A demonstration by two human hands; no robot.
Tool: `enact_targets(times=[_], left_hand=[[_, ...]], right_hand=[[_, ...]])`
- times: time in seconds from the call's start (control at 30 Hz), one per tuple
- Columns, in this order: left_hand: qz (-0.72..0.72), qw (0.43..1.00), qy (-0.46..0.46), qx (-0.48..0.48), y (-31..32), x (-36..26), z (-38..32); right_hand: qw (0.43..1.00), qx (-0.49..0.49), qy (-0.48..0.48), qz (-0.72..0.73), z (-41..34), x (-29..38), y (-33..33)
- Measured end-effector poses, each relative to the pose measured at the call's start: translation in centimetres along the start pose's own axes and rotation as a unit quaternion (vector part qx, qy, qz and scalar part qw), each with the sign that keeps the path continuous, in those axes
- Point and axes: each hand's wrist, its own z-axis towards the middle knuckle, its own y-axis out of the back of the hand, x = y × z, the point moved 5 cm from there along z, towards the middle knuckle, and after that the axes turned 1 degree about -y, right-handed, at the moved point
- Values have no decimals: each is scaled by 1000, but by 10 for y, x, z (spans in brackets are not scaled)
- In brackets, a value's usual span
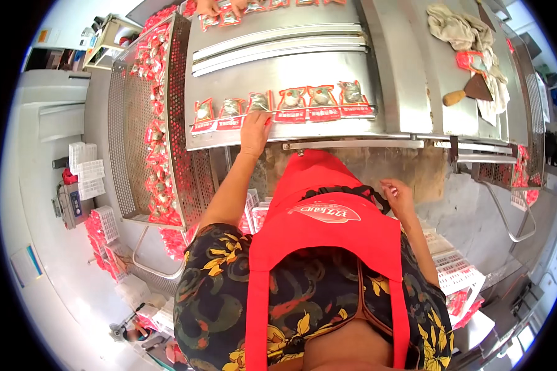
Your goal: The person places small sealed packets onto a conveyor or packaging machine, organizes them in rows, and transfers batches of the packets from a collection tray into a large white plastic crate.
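My left hand (255, 132) is on the lower end of a red-and-clear packet (258, 100) in the near row, and its fingers cover the packet's red end. Whether they grip or only press on it cannot be told. Along the front of the steel worktop (278, 69) lies the row of packets, each with a greyish rounded item inside; a thin metal rod (306, 109) runs across their red printed ends. To the right, below the table edge, my right hand (398, 198) hangs beside the red apron (315, 176) with curled fingers. No object shows in it.
Two metal bars (278, 48) cross the worktop. Beyond them, another person's hands (220, 7) touch a far row of packets. At left stands a perforated metal bin (139, 116) holding packets. A wooden-handled scraper (469, 91) and a cloth (459, 28) lie on the right-hand steel surface.
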Motion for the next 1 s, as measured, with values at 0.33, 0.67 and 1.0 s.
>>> enact_targets(times=[0.33, 0.67, 1.0], left_hand=[[-102, 995, -16, -14, 20, -4, -12], [118, 982, 109, -99, 87, 159, -67], [62, 993, 44, -89, 106, 121, -47]], right_hand=[[992, 85, -3, -96, 3, 63, -41], [988, 105, -20, -113, -19, 68, -64], [987, 75, -36, -141, -16, 69, -58]])
